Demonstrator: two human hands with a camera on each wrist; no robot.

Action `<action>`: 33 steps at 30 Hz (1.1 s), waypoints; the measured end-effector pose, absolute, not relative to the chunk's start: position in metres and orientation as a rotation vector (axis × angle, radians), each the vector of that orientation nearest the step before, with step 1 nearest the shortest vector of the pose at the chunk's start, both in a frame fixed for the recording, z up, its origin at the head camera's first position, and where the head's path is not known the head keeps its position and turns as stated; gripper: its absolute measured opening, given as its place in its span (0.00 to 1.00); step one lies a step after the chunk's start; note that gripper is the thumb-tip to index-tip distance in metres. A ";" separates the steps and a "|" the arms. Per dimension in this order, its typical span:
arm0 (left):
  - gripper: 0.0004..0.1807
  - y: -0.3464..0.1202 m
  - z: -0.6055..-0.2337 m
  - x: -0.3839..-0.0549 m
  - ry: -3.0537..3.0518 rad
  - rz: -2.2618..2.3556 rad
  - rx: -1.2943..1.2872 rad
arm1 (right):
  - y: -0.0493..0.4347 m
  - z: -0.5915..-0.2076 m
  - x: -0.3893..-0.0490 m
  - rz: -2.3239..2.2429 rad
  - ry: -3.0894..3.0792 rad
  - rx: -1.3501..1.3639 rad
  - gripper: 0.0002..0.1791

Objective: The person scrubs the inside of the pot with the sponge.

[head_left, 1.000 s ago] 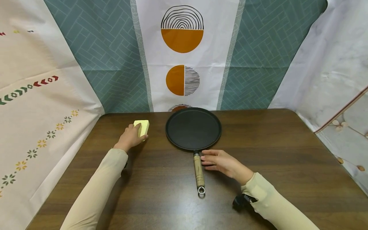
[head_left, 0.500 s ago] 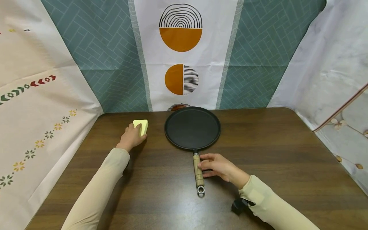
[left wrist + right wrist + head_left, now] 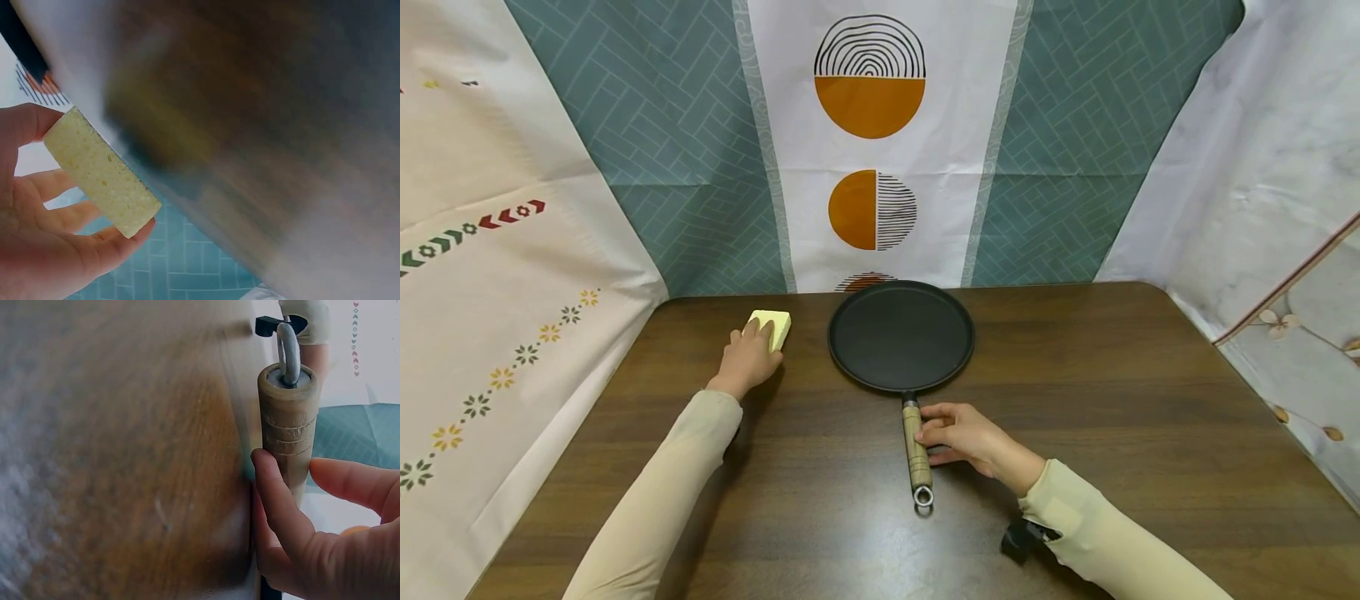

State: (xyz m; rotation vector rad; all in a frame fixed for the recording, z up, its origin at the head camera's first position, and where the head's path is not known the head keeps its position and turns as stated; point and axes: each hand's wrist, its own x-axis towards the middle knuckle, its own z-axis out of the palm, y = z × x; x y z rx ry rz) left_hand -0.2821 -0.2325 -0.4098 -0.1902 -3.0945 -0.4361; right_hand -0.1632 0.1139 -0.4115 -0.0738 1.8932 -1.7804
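Observation:
My left hand [image 3: 747,364] grips a pale yellow sponge [image 3: 775,323] at the back left of the table. In the left wrist view the thumb and a finger hold opposite ends of the sponge [image 3: 103,174], whose porous long side shows. A flat black round pan [image 3: 901,335] lies mid-table, its wooden handle [image 3: 916,450] pointing toward me. My right hand [image 3: 964,435] pinches this handle from the right. Seen from the right wrist, the thumb and fingers sit on either side of the handle [image 3: 289,419], below its metal hanging ring [image 3: 289,355].
The dark wooden table [image 3: 820,517] extends around the pan on both sides. A patterned cloth [image 3: 880,208] hangs along its back edge, with light cloths at left and right. A black wrist device [image 3: 1021,540] sits under the right sleeve.
My right hand has moved slightly left and down from beside the pan handle, and its thumb now lies on it. The left hand has shifted a little, keeping the sponge under its fingers.

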 end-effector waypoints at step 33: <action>0.34 -0.142 -0.397 -0.295 -2.907 -0.577 -0.752 | 0.114 -0.409 -0.165 -1.785 1.888 -0.062 0.34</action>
